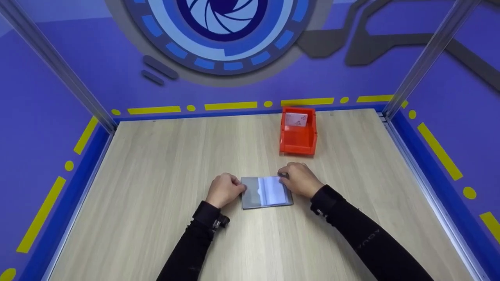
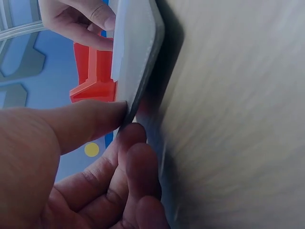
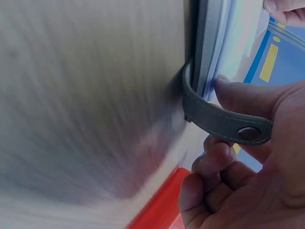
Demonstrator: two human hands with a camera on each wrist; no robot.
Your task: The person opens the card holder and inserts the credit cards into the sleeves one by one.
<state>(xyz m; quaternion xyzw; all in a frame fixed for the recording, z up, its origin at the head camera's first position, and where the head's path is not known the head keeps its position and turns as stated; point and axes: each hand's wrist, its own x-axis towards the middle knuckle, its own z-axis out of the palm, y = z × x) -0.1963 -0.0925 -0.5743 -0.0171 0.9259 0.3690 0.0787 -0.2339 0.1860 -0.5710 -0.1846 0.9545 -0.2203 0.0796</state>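
A grey card holder lies open on the table, its clear plastic sleeves spread over the right half. My left hand pinches the edge of the left cover, thumb on top and fingertips beneath, as the left wrist view shows. At the upper right corner my right hand grips the holder, its thumb against the edge of the sleeves. A grey strap with a metal snap curves out from the holder past that hand's fingers.
Behind the right hand stands an open red bin, with a pink and white card leaning inside at its back. Blue printed panels wall the wooden table at the back and both sides.
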